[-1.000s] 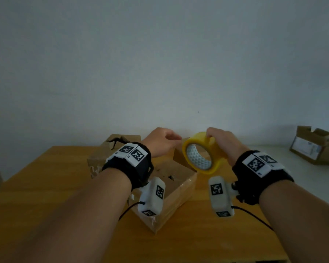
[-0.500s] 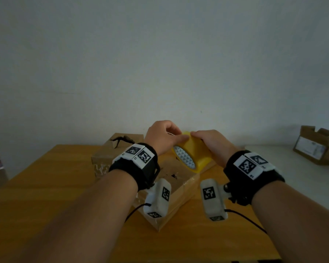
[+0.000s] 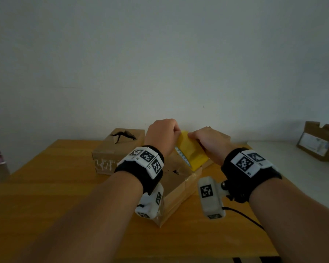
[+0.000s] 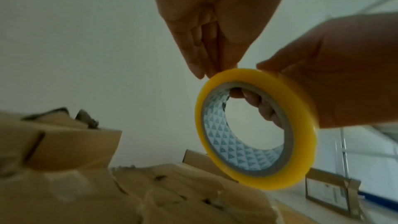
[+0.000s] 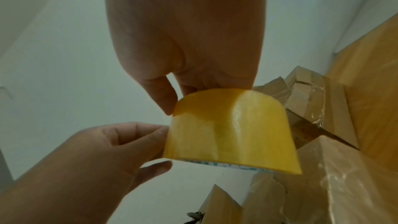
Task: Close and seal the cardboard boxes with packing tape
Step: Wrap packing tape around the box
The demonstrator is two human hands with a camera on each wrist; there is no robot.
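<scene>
Two forearms fill the near field in the head view, each strapped with a black wristband carrying printed markers and a white camera pod. Just beyond them, between the wrists, sits the nearest cardboard box [image 3: 176, 188], turned corner-on to the person, its top flaps roughly down but torn at the middle seam, old clear tape on its near edges. Above that box, off the table, hangs the tape roll [image 3: 191, 153], yellow, with a patterned core. Right hand [image 3: 210, 142] carries it: fingers curled through the core, thumb over the outer rim, seen plainly from the left wrist camera. Left hand [image 3: 162, 134] meets the roll's upper left edge with its fingertips [image 4: 199, 71] bunched together, pinching or picking at the outer layer; whether a free end is lifted cannot be told. Roll's axis runs roughly left-right and slightly tilted, so its open face looks toward the left hand, and tape would likely pay off leftward. Both hands are about equally close; the roll lies directly over the far part of the near box. Judged step: finding the tape's end before drawing a strip down onto the seam below. Farther back, a second box [image 3: 120, 147] with a ripped top stands left on the wooden table [image 3: 46, 186]. Another box [image 3: 320, 142] rests far right on a white surface.
</scene>
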